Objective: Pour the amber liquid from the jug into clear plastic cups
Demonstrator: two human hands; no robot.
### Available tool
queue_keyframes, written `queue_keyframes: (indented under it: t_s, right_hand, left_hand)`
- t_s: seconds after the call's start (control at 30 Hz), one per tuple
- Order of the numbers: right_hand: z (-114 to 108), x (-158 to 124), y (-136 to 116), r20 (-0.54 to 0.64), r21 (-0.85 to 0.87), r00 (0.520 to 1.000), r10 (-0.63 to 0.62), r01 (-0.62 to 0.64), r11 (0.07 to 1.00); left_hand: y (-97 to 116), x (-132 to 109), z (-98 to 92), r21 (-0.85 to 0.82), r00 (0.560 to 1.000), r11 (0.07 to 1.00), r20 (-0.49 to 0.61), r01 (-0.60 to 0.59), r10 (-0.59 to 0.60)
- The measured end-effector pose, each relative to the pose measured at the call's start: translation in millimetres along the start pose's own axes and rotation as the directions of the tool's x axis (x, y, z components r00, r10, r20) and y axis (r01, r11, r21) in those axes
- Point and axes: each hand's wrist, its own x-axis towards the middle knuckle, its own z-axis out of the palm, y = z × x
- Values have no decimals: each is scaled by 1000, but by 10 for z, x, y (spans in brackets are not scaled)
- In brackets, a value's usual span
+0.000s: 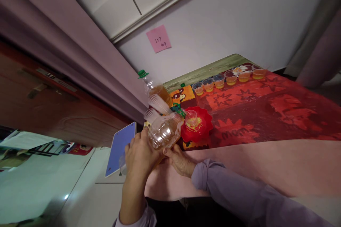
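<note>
Both hands are wrapped round a large clear plastic bottle [162, 133] of amber drink, tilted with its mouth toward the right. My left hand [140, 150] grips its lower left side, and my right hand [177, 158] supports it from below. Just past the bottle's mouth, a clear plastic cup [191, 116] sits in a red scalloped bowl [204, 127]. Whether liquid is flowing is too small to tell. Stacked clear cups [159, 103] lie behind the tilted bottle. A second bottle [162, 90] with a green cap stands behind them.
A row of several small cups [219, 81] with amber liquid runs along the table's back edge. A loose green cap [182, 85] lies nearby. The red patterned tabletop [239, 120] meets a white wall with a pink note [158, 39]. A blue board [121, 149] is at the left.
</note>
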Motion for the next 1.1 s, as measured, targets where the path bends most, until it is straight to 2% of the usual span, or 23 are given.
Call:
queue_keyframes:
  t_s: [0.23,0.37,0.73,1.1]
  right_hand:
    - [-11,-3,-13,29,-8,999,18,-18,1000]
    - [6,-10,-23,3,-8,1000,21,-21,1000]
    - [29,-13,-34,-13,-4,1000,7,-7,1000]
    - [-75,28,109,-8,11,1000,-6,7,1000]
  left_hand:
    - [1,-10,13,4,1000,1000,-16,10,-10]
    - [-16,0,39,0,1000,1000,-29,-4,4]
    - [12,-19,-12,2,1000,1000,3,12,-12]
    - [4,-15,1,-3,1000,1000,2,17,-17]
